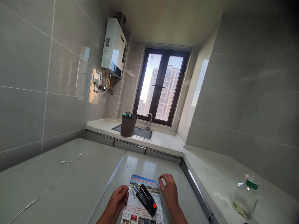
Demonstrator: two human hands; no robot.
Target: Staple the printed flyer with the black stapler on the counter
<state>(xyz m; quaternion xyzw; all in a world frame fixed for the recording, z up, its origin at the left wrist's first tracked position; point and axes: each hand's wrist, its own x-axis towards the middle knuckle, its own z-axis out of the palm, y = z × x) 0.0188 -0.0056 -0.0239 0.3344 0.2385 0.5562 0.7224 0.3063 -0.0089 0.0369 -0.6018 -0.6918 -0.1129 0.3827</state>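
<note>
A black stapler (146, 199) with a red-orange patch at its near end lies on a printed flyer (130, 209). Its top is raised, and the silver metal part inside shows at the far end. At the flyer's left edge is my left hand (118, 199), fingers curled in; whether anything is in them is hidden. My right hand (169, 189) is at the flyer's upper right, thumb and forefinger pinched around something small and pale that I cannot make out. Neither hand touches the stapler. A tiny silvery piece (128, 166) lies beyond the flyer.
A white cable (53, 184) runs over the left table panel. Farther off, a brown bin (128, 126) stands at the sink (146, 133) with its faucet (149, 119). On the right counter stands a glass jar (246, 197) beside a clear disc (219, 196).
</note>
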